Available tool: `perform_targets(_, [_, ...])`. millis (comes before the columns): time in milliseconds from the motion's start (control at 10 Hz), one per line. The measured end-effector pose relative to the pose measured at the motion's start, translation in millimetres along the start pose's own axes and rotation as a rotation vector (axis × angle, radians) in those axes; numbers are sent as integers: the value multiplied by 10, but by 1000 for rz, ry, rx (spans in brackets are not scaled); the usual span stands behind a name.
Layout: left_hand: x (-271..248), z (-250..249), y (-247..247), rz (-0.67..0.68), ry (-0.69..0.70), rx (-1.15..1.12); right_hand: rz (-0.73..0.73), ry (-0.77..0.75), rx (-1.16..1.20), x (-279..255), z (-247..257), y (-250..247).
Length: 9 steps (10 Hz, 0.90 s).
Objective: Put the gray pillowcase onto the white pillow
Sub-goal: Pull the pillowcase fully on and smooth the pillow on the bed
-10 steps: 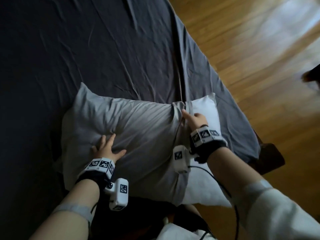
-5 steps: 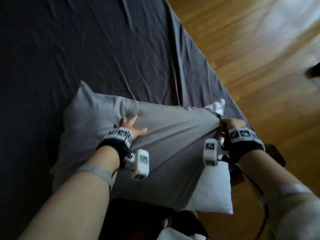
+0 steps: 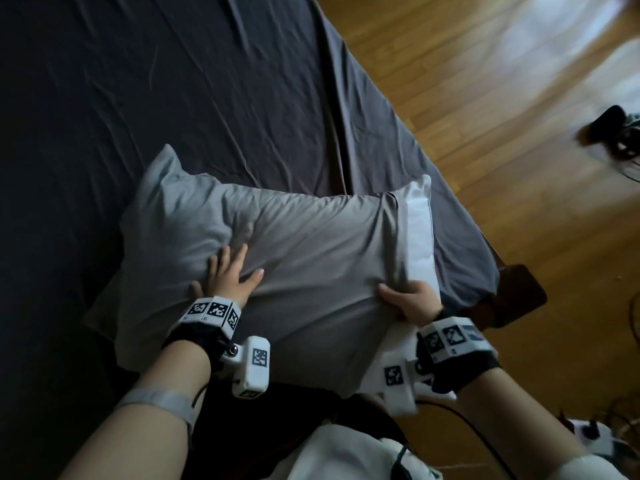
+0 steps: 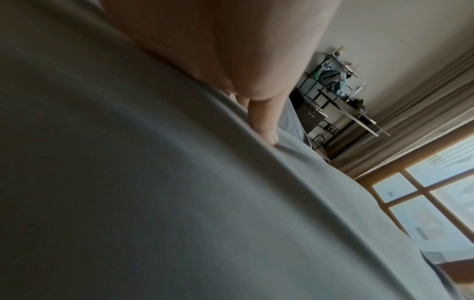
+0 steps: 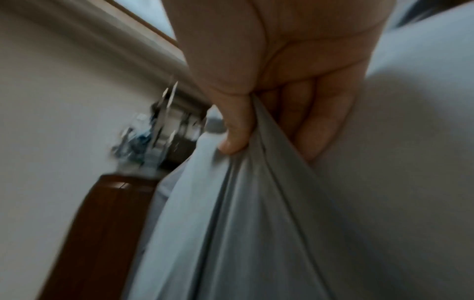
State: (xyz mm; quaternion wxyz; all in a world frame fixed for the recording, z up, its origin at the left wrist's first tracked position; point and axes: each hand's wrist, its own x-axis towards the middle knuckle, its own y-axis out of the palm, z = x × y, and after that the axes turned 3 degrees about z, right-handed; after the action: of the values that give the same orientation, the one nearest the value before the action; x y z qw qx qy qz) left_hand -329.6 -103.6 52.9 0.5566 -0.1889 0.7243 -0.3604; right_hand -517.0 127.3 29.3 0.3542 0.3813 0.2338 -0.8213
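Note:
The gray pillowcase (image 3: 311, 244) covers most of the white pillow (image 3: 420, 230), which lies on the dark bed near its right edge. A white strip of pillow shows past the case's open hem on the right. My left hand (image 3: 230, 275) lies flat with spread fingers on the case's near left part, pressing it down; the left wrist view shows a straight finger on the gray fabric (image 4: 179, 203). My right hand (image 3: 408, 299) grips the bunched hem at the near right corner; in the right wrist view thumb and fingers pinch a fold of the gray pillowcase (image 5: 256, 203).
The dark gray bedsheet (image 3: 173, 98) spreads far and left. The bed's right edge drops to a wooden floor (image 3: 502, 133). A brown wooden bed corner (image 3: 519, 292) sits just right of my right hand. Cables and a dark object (image 3: 616, 129) lie on the floor at far right.
The right hand has moved from the hem's far end to its near corner, gripping it there. The left hand slid back toward me on the case. Less white pillow shows.

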Motion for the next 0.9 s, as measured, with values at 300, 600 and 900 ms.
perform_targets(300, [-483,835,255,-169,-110,-400,-16,38,327,-456,-518,387])
perform_targets(600, [-705,1159,777,104,-492,-827,119,6,-45,-817,-1247,791])
perform_targets(900, [-722,924,538,53,-375,-1327,-145,-270,75,-1022,-1034,794])
